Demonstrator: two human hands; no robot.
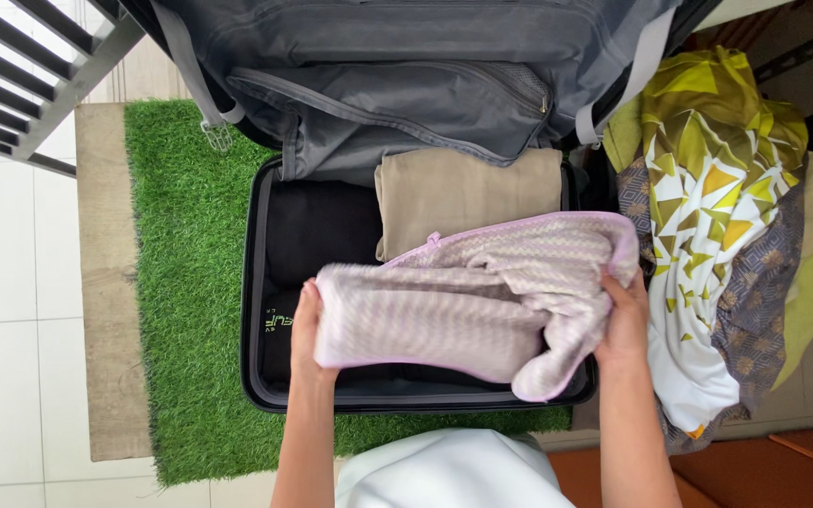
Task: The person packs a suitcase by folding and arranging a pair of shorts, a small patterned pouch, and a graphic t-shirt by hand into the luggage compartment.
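From overhead, the person's left hand (306, 325) and right hand (625, 320) each close around an end of a folded lilac-and-white zigzag cloth (463, 306), gripping it just above the open black suitcase (254, 282). Already lying in the case are a folded beige garment (468, 193) at the far side and a black folded garment (317, 230) to its left, so part of the packing looks done. The patterned cloth has not yet settled flat among them. To the right, well outside the case, a heap of yellow-green and brown patterned clothes (717, 216) waits unfolded, so plenty seems left. The suitcase sits on a green artificial-grass mat (185, 282), its grey lining lid (397, 85) thrown back.
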